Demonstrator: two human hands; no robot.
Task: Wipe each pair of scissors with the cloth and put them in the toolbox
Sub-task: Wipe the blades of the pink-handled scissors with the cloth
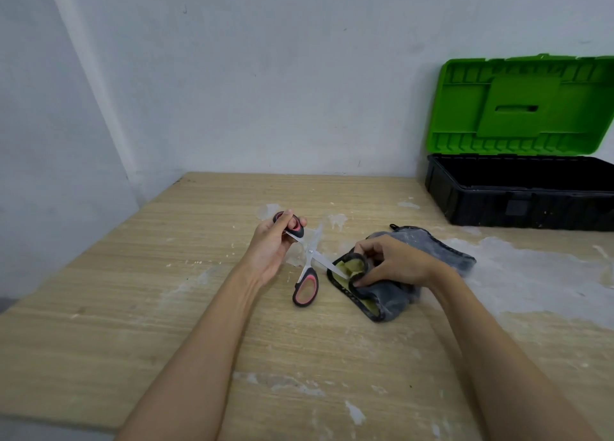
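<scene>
A pair of scissors (310, 257) with black and pink handles lies spread wide open on the wooden table (166, 291). My left hand (272, 247) grips its upper handle loop. One blade points right into a fold of the grey cloth (415, 264), whose inside is yellowish. My right hand (395, 261) pinches that fold around the blade tip. The other handle rests on the table near me. The toolbox (498, 201) stands at the back right, black tub open, green lid (525, 108) raised against the wall.
The table meets a pale wall (265, 91) at the back. Its left edge runs diagonally, with floor beyond. White dried smears cover the surface at the right (531, 274) and near the front.
</scene>
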